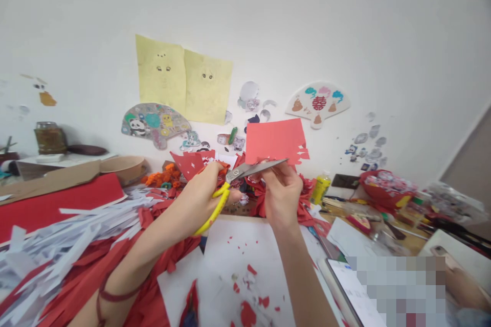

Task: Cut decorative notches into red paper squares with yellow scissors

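Note:
My left hand (207, 184) is closed around the yellow handles of a pair of scissors (218, 205), whose grey blades point to the right. My right hand (283, 189) pinches the lower edge of a sheet of red paper (274, 139), which stands upright above the fingers. Small notches are cut into the right edge of this sheet. The blades lie across the paper's lower part, close to the right fingertips. Below both hands, small red scraps (248, 313) are scattered on a white board (224, 260).
White paper strips (72, 245) and red strips (82, 276) are heaped on the left. A bowl (123, 166) stands behind them. On the right are a yellow bottle (320, 188), a red basket (387, 189) and a phone (351, 286). Two decorated fans (317, 104) hang on the wall.

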`<act>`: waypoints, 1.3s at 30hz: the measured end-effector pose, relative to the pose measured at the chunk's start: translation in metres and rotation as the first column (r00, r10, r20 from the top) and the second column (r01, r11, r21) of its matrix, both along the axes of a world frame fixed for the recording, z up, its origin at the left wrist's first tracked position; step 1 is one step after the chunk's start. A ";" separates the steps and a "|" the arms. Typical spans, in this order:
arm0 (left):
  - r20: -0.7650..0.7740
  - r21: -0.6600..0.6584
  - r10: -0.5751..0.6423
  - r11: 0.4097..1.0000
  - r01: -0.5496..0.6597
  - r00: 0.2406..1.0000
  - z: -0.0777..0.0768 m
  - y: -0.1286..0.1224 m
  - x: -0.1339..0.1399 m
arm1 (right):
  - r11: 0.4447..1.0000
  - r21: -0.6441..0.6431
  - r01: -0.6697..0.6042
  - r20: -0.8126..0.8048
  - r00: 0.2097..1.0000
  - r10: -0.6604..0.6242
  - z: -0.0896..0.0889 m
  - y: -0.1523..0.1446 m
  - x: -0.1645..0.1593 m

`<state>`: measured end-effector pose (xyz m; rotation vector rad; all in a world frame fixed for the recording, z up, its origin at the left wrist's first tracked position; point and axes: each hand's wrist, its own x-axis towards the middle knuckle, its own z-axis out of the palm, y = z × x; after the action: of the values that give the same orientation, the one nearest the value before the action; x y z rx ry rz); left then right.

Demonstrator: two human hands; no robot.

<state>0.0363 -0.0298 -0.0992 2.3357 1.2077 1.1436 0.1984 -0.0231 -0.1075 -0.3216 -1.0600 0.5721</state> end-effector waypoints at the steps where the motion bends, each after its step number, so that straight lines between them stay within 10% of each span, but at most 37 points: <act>1: -0.013 -0.009 0.005 1.000 -0.005 1.000 0.001 0.000 -0.002 | 1.000 0.003 0.010 -0.006 1.000 -0.010 0.000 0.001 0.000; 8: -0.163 -0.022 0.041 0.999 -0.046 0.986 0.005 -0.002 -0.011 | 0.994 -0.017 0.107 -0.169 0.980 -0.109 0.004 0.002 0.004; 39: 0.025 0.097 0.081 0.992 -0.083 0.996 0.000 0.001 0.013 | 0.951 -0.047 0.304 -0.095 0.947 -0.307 -0.005 -0.008 -0.023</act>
<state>0.0498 -0.0292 -0.0988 2.3583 1.2784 1.2790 0.1759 -0.0309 -0.1125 -0.4711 -0.8817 0.3227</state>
